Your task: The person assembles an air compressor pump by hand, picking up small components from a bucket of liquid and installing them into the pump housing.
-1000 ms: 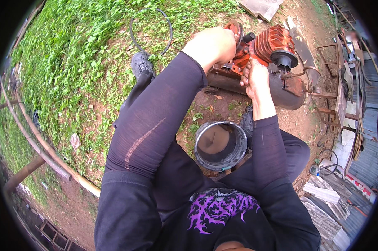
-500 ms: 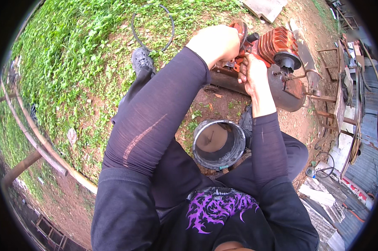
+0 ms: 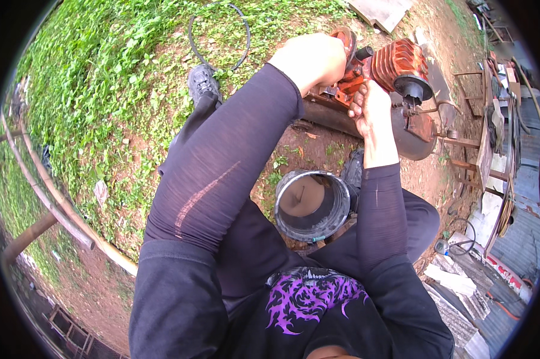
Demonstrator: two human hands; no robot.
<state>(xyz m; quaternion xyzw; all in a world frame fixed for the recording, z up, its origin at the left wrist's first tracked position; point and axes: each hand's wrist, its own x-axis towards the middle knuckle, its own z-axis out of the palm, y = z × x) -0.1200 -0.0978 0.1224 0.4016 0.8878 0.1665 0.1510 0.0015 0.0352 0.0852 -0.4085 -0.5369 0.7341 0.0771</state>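
An air compressor stands in front of me, its orange finned cylinder (image 3: 399, 63) above a rusty dark tank (image 3: 410, 133). My left hand (image 3: 318, 58) is curled against the compressor's orange wheel (image 3: 343, 37) and seems to grip its near rim. Most of its fingers are hidden behind the back of the hand. Just right of it, my right hand (image 3: 373, 107) is closed beside the orange crankcase (image 3: 352, 82), below the finned cylinder. Its fingers are folded in, and whatever they hold is too small or covered to name.
A black bucket (image 3: 280, 216) with murky brown liquid stands between my legs. A black hose loop (image 3: 248, 37) lies on the grass ahead. Wooden poles (image 3: 72, 222) cross at left. Wooden frames (image 3: 470, 143), corrugated sheets (image 3: 524, 239) and scrap crowd the right side.
My right hand has shifted slightly right and down, exposing more of the orange crankcase. My left hand stays at the wheel, nearly still.
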